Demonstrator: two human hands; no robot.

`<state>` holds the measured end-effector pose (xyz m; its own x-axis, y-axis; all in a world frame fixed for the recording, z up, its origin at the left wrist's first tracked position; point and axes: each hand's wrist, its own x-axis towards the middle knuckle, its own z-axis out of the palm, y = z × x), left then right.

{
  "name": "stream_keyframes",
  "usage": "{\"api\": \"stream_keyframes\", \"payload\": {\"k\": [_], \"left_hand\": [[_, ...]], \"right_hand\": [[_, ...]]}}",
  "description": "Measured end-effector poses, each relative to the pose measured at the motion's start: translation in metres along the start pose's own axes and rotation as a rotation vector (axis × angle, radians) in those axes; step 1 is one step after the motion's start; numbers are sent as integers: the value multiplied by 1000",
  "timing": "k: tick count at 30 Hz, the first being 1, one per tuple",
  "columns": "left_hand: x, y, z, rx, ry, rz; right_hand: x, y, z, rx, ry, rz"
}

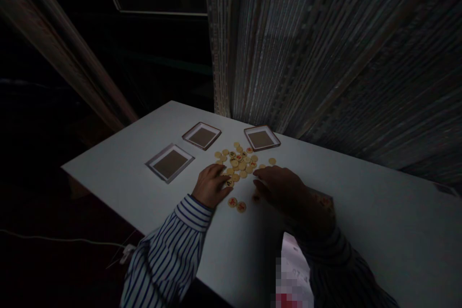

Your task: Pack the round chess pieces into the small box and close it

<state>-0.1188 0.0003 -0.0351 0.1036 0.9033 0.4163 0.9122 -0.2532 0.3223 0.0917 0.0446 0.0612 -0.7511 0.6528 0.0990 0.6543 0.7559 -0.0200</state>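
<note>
A loose cluster of round, light wooden Chinese chess pieces point(241, 165), some showing red or black characters, lies on the white table point(119, 178). At the cluster's near left side is my left hand point(209, 186), its fingers apart around a black-marked piece point(229, 183); I see no firm grip. My right hand point(283, 186) reaches in from the right, fingertips by the edge of the cluster, thumb and fingers apart. Two red-marked pieces, one at the left point(232, 202) and one beside it point(241, 207), lie nearer me. Another piece point(255, 198) sits in shadow under my right hand.
Three shallow square trays stand around the cluster: a left one point(169, 163), a far one point(202, 136) and a right one point(263, 139). A patterned box point(327, 200) is partly hidden by my right forearm. A lit screen point(294, 255) glows below. Curtains point(288, 48) hang behind the table.
</note>
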Motion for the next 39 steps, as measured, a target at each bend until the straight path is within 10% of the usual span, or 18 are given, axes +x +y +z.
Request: {"api": "stream_keyframes", "payload": {"k": [29,39], "left_hand": [[5,10,-10,-169,199,147],[1,24,-15,-339,303,-94]], "right_hand": [[-7,4,-3,10,15,-14],[-11,4,-7,28,49,25]]}}
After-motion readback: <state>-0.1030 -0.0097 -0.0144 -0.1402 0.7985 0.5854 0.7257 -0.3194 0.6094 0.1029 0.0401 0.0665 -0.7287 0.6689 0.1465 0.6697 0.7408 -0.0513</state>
